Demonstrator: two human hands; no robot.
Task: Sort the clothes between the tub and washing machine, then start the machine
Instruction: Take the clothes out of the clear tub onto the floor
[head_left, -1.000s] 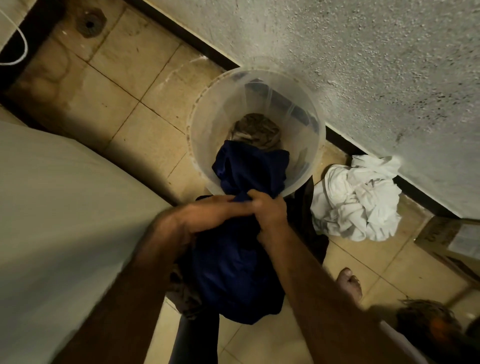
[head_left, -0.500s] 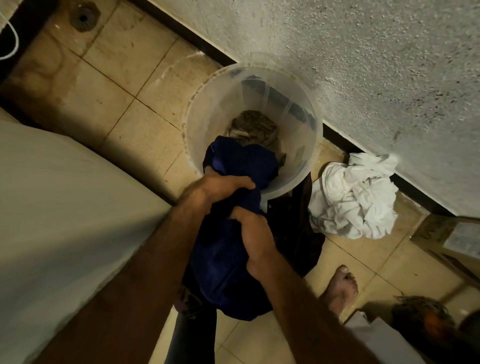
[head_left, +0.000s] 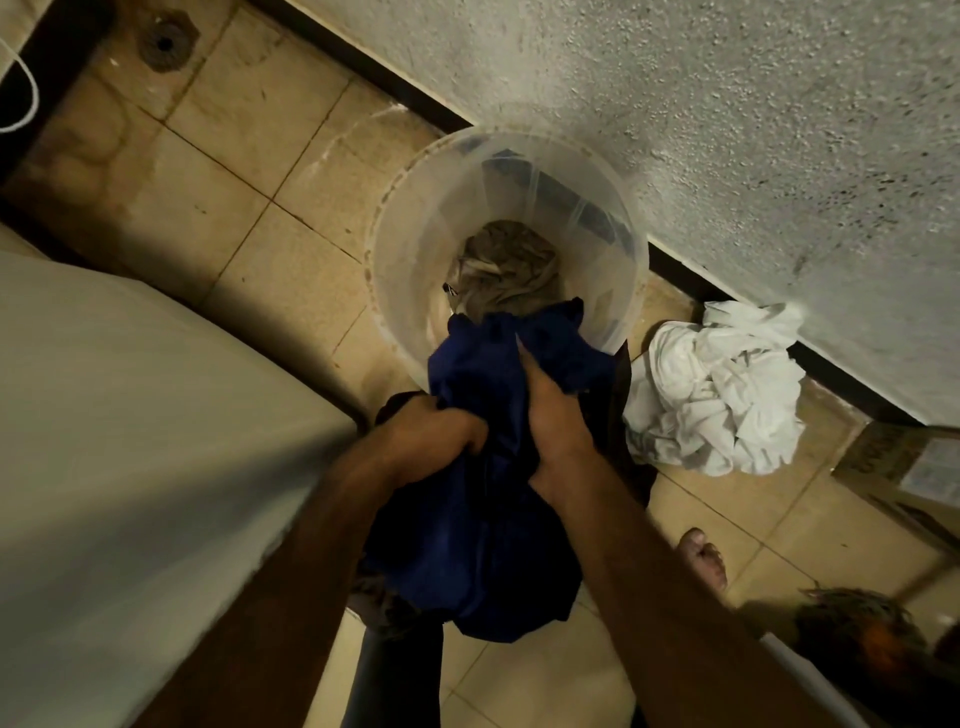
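Beige floor tiles (head_left: 249, 171) ran up to a rough plastered wall (head_left: 727, 104) with a dark skirting, and hard against that wall stood the translucent plastic tub (head_left: 395, 249), its open mouth facing up toward the camera. At its bottom lay a crumpled brown-grey garment (head_left: 506, 270). Both hands were closed on one dark blue garment (head_left: 483, 545): the left hand (head_left: 436, 431) was fisted around a bunch of cloth near the tub's near rim, and the right hand (head_left: 556, 415) pinched a fold just beside it, fingers reaching toward the rim. Gripped near its upper end like that, the blue cloth hung in a long drape, its long axis running from the tub's lip, where its top edge lapped over into the tub, down toward the person's legs; the hold seemed meant to feed it into the tub or lift it out, and I could not tell which. A white bundle of clothes (head_left: 722, 389) sat apart on the floor by the wall, probably kept separate by colour. The pale slab (head_left: 130, 441) at the left was likely the washing machine. A bare foot (head_left: 704, 556) stood on the tiles.
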